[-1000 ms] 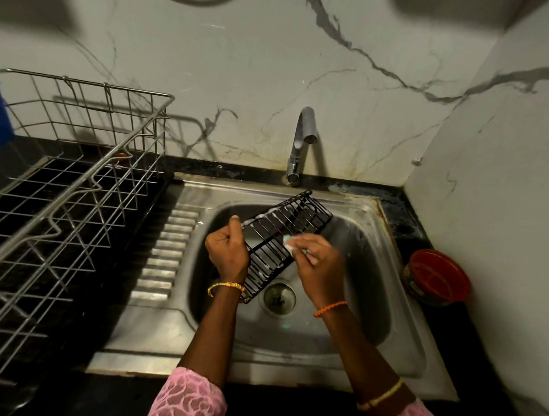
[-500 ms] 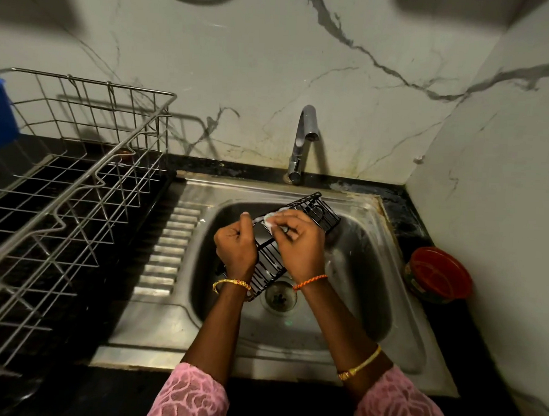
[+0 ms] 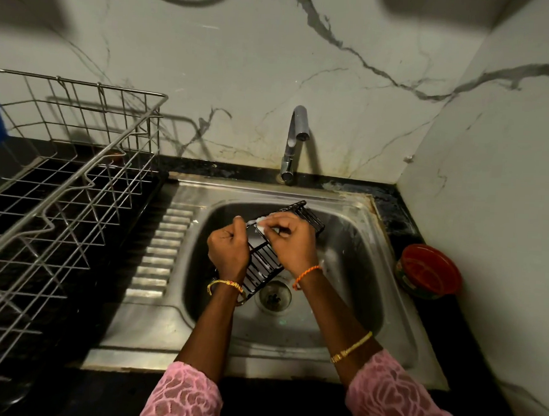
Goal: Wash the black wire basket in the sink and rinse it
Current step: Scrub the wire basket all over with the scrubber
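At the centre of the frame we see the black wire basket held tilted above the bowl of the steel sink, its far end toward the tap. Our left hand grips the basket's left edge with curled fingers. Our right hand pinches a small white soapy scrubber against the wires near the upper rim. The drain lies just below the basket. A wire dish rack stands on the dark table at left; a red lidded container sits at right.
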